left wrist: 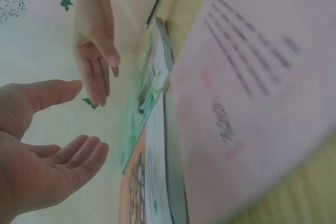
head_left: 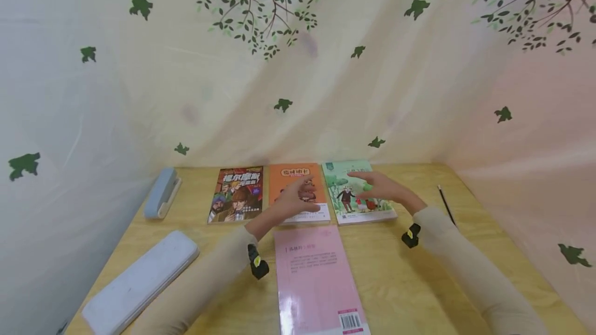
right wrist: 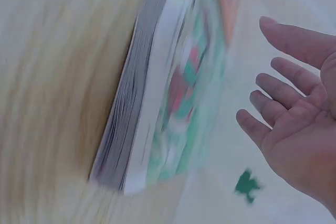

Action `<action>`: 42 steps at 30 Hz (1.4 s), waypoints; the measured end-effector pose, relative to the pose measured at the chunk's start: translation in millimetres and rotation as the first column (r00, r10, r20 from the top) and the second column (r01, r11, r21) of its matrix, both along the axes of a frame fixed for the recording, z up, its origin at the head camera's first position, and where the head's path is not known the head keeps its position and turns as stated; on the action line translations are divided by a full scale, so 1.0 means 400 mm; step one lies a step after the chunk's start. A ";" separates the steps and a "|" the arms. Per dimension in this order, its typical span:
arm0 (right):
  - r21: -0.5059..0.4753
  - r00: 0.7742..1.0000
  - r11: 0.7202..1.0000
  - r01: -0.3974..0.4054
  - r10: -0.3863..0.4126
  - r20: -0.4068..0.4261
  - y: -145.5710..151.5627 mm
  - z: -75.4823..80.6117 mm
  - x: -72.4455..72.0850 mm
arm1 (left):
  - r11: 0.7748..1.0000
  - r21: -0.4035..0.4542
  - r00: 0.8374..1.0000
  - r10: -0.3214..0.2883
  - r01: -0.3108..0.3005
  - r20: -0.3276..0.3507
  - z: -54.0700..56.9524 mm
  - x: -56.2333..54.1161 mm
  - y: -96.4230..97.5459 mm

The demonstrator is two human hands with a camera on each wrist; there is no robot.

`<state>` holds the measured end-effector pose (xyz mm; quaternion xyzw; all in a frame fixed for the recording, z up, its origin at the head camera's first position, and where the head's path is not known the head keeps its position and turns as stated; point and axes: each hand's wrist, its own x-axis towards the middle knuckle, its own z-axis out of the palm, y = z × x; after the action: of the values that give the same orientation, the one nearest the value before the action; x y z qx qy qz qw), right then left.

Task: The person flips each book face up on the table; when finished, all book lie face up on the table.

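Note:
My left hand (head_left: 294, 201) hovers over the orange book (head_left: 292, 169), fingers relaxed and apart from the thumb, holding nothing. Above the green book (head_left: 342, 190) is my right hand (head_left: 385, 188), also with spread fingers and nothing in its grasp. In the left wrist view the palms of the left hand (left wrist: 44, 156) and right hand (left wrist: 94, 40) show with a gap between them. A pink book (head_left: 312, 278) lies back cover up in front of the orange one. Left of the orange book lies a dark comic-style book (head_left: 237, 195). The right wrist view shows the green book's page edges (right wrist: 131, 87), blurred.
A white case (head_left: 142, 280) lies at the table's left front. Behind it sits a blue and white stapler-like object (head_left: 161, 194). A black pencil (head_left: 446, 204) lies on the right side of the wooden table (head_left: 396, 283). A leaf-patterned curtain (head_left: 233, 102) rises behind.

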<state>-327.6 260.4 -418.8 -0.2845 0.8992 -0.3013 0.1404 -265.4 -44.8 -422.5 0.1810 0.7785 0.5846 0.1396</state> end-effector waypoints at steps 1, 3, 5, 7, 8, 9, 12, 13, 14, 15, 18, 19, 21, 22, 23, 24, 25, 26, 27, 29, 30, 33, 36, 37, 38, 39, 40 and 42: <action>-0.005 1.000 1.000 -0.013 0.013 0.011 -0.012 0.006 0.011 | 1.000 -0.011 1.000 0.003 -0.003 -0.011 -0.001 0.011 -0.017; -0.015 0.999 0.999 -0.040 0.041 0.020 -0.032 0.012 0.035 | 0.999 -0.036 0.999 0.017 -0.018 -0.027 -0.006 0.034 -0.049; -0.013 0.997 0.998 -0.067 0.068 0.021 -0.049 0.011 0.059 | 0.997 -0.060 0.999 0.041 -0.042 -0.031 -0.019 0.058 -0.082; -0.006 0.995 0.995 -0.100 0.100 0.012 -0.063 0.007 0.083 | 0.993 -0.084 0.997 0.075 -0.078 -0.032 -0.037 0.081 -0.113; -0.005 0.993 0.993 -0.116 0.116 -0.001 -0.069 0.005 0.095 | 0.992 -0.088 0.996 0.090 -0.092 -0.022 -0.047 0.091 -0.127; -0.009 0.992 0.992 -0.130 0.130 -0.002 -0.075 0.003 0.105 | 0.990 -0.090 0.994 0.105 -0.106 -0.014 -0.055 0.101 -0.141; -0.013 0.985 0.985 -0.172 0.172 -0.002 -0.088 -0.003 0.135 | 0.984 -0.108 0.989 0.144 -0.143 0.009 -0.080 0.131 -0.176; -0.010 0.983 0.983 -0.181 0.181 0.001 -0.091 -0.006 0.141 | 0.981 -0.117 0.988 0.155 -0.152 0.016 -0.086 0.138 -0.183; -0.009 0.983 0.983 -0.183 0.183 0.008 -0.093 -0.007 0.148 | 0.979 -0.129 0.987 0.161 -0.158 0.018 -0.091 0.146 -0.189; -0.007 0.982 0.982 -0.189 0.189 0.017 -0.095 -0.011 0.154 | 0.977 -0.137 0.986 0.166 -0.162 0.020 -0.096 0.154 -0.193; -0.004 0.980 0.982 -0.189 0.189 0.067 -0.100 -0.023 0.174 | 0.973 -0.145 0.983 0.185 -0.180 0.023 -0.109 0.177 -0.198; 0.001 0.979 0.982 -0.190 0.189 0.083 -0.101 -0.029 0.179 | 0.972 -0.144 0.981 0.191 -0.185 0.028 -0.112 0.184 -0.198; -0.003 0.974 0.979 -0.203 0.202 0.104 -0.103 -0.039 0.192 | 0.971 -0.138 0.979 0.200 -0.193 0.038 -0.119 0.197 -0.197; 0.003 0.972 0.977 -0.212 0.211 0.104 -0.104 -0.045 0.198 | 0.970 -0.142 0.977 0.207 -0.199 0.042 -0.120 0.203 -0.197; 0.010 0.970 0.974 -0.226 0.224 0.093 -0.105 -0.050 0.203 | 0.968 -0.149 0.977 0.210 -0.201 0.046 -0.122 0.209 -0.197; 0.018 0.968 0.971 -0.240 0.238 0.079 -0.105 -0.055 0.207 | 0.967 -0.157 0.977 0.208 -0.198 0.046 -0.123 0.215 -0.199; 0.026 0.966 0.967 -0.254 0.252 0.063 -0.105 -0.059 0.212 | 0.968 -0.160 0.977 0.205 -0.194 0.056 -0.123 0.220 -0.200; 0.036 0.964 0.965 -0.261 0.259 0.054 -0.105 -0.062 0.218 | 0.969 -0.160 0.977 0.202 -0.190 0.066 -0.123 0.225 -0.201; 0.047 0.963 0.962 -0.269 0.267 0.039 -0.105 -0.065 0.224 | 0.968 -0.166 0.977 0.201 -0.187 0.075 -0.123 0.230 -0.203; 0.066 0.966 0.963 -0.260 0.259 0.026 -0.103 -0.067 0.235 | 0.968 -0.178 0.977 0.195 -0.178 0.081 -0.123 0.235 -0.206; 0.073 0.968 0.966 -0.249 0.248 0.023 -0.101 -0.067 0.241 | 0.968 -0.183 0.978 0.191 -0.174 0.082 -0.123 0.238 -0.207; 0.107 0.977 0.971 -0.212 0.212 0.009 -0.102 -0.068 0.257 | 0.966 -0.202 0.982 0.178 -0.160 0.070 -0.126 0.248 -0.208; 0.131 0.985 0.976 -0.174 0.175 0.004 -0.103 -0.071 0.272 | 0.960 -0.241 0.989 0.149 -0.141 0.014 -0.130 0.261 -0.206; 0.140 0.986 0.976 -0.166 0.168 0.000 -0.104 -0.073 0.275 | 0.957 -0.256 0.990 0.142 -0.139 -0.006 -0.131 0.267 -0.205; 0.147 0.987 0.976 -0.158 0.161 -0.003 -0.105 -0.076 0.279 | 0.953 -0.269 0.991 0.135 -0.136 -0.022 -0.132 0.271 -0.203; 0.150 0.988 0.977 -0.153 0.156 -0.006 -0.106 -0.078 0.281 | 0.950 -0.282 0.991 0.129 -0.136 -0.042 -0.133 0.275 -0.202; 0.154 0.988 0.976 -0.151 0.156 -0.016 -0.107 -0.081 0.283 | 0.945 -0.296 0.990 0.126 -0.138 -0.060 -0.135 0.278 -0.200; 0.158 0.987 0.976 -0.148 0.155 -0.033 -0.109 -0.088 0.285 | 0.942 -0.304 0.989 0.126 -0.142 -0.073 -0.136 0.281 -0.197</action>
<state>-213.6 216.8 -454.1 -0.3472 0.8985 -0.2124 0.1641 -153.0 -123.5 -476.8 0.1190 0.8741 0.4589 0.1055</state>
